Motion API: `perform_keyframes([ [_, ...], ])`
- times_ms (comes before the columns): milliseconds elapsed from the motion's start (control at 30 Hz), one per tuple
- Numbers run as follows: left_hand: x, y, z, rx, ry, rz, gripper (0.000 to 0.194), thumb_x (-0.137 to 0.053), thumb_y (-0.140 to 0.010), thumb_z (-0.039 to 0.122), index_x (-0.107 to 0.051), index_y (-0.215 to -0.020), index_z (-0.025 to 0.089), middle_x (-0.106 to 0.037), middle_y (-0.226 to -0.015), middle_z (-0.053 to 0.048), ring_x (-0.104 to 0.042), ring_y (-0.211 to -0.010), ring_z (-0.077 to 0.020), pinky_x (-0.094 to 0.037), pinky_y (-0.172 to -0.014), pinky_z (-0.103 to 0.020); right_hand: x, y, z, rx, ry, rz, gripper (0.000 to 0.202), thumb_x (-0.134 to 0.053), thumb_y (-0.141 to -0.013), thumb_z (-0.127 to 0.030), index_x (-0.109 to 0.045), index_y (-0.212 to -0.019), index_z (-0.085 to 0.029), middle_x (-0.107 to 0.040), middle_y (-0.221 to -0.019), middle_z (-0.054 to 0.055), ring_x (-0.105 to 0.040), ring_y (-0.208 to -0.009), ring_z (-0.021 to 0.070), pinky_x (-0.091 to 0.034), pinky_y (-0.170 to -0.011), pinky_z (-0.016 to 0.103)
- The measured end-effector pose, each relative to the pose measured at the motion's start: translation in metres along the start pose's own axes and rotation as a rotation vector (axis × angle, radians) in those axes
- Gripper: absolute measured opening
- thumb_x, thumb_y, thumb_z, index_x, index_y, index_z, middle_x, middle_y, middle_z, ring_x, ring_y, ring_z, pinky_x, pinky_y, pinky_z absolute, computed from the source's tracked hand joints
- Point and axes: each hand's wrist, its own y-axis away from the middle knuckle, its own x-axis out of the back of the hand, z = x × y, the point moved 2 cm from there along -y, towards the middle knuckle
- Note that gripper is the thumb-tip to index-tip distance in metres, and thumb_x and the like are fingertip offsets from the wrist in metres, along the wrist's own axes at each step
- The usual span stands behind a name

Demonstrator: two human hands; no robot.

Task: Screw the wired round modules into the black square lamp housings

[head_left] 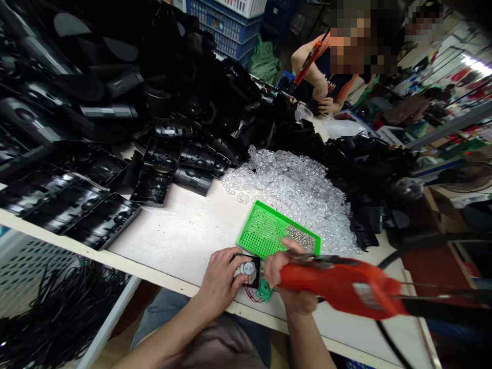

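At the table's front edge my left hand (223,277) is closed around a small black part with a round silvery motor (248,268), thumb and finger on its sides. Thin red and black wires run from it to a green circuit board (264,290). My right hand (284,271) grips a red electric screwdriver (342,284), held nearly level; its tip is hidden by the hand. Just beyond both hands lies a green tray (245,239) with a grid of holes, small screws spread over it and heaped at its right end (300,238).
Behind the tray spreads a pile of clear plastic pieces (307,187). Black plastic shells (103,218) cover the table's left and back. Across the table a person (323,77) works near another red screwdriver (308,61). A black cable (390,343) hangs at right.
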Motion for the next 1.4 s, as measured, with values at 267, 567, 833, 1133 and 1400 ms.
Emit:
perform_keyframes([
  [267, 0.001, 0.001, -0.003, -0.014, -0.003, 0.02, 0.024, -0.055, -0.091, 0.027, -0.059, -0.115, 0.024, -0.06, -0.116, -0.007, -0.054, -0.111, -0.0245, -0.043, -0.09, -0.04, 0.021, -0.06, 0.018, 0.206, -0.048, 0.12, 0.06, -0.064, -0.068, -0.068, -0.057, -0.11, -0.026, -0.045, -0.05, -0.009, -0.037, -0.036, 0.0102, -0.034, -0.037, 0.023],
  [567, 0.003, 0.0, -0.001, -0.026, -0.013, 0.039, 0.023, -0.054, -0.091, 0.025, -0.059, -0.114, 0.024, -0.061, -0.115, -0.008, -0.055, -0.109, -0.0241, -0.044, -0.089, -0.04, 0.024, -0.067, 0.04, 0.145, 0.059, 0.118, 0.062, -0.057, -0.066, -0.074, -0.056, -0.101, -0.023, -0.041, -0.05, -0.009, -0.037, -0.037, 0.0098, -0.033, -0.037, 0.023],
  [833, 0.001, 0.001, -0.002, -0.017, -0.009, 0.025, 0.023, -0.053, -0.092, 0.028, -0.058, -0.115, 0.025, -0.06, -0.116, -0.008, -0.055, -0.11, -0.0238, -0.043, -0.09, -0.041, 0.023, -0.068, 0.047, 0.155, 0.024, 0.052, 0.054, -0.064, -0.068, -0.065, -0.054, -0.101, -0.024, -0.046, -0.051, -0.009, -0.04, -0.038, 0.0099, -0.034, -0.038, 0.023],
  [1133, 0.0, 0.0, -0.003, -0.016, -0.016, 0.019, 0.025, -0.054, -0.093, 0.033, -0.06, -0.115, 0.025, -0.061, -0.116, -0.008, -0.055, -0.112, -0.0246, -0.044, -0.09, -0.041, 0.0, -0.031, -0.017, 0.185, -0.15, 0.136, 0.068, -0.06, -0.071, -0.072, -0.052, -0.12, -0.027, -0.046, -0.052, -0.008, -0.038, -0.035, 0.0102, -0.036, -0.037, 0.024],
  [1400, 0.0, 0.0, -0.003, -0.027, -0.018, 0.014, 0.026, -0.055, -0.092, 0.031, -0.06, -0.116, 0.025, -0.061, -0.117, -0.008, -0.055, -0.114, -0.0243, -0.044, -0.091, -0.04, -0.013, 0.008, 0.005, 0.104, -0.152, 0.171, 0.073, -0.065, -0.068, -0.071, -0.049, -0.124, -0.028, -0.047, -0.052, -0.008, -0.037, -0.037, 0.0104, -0.034, -0.037, 0.023],
])
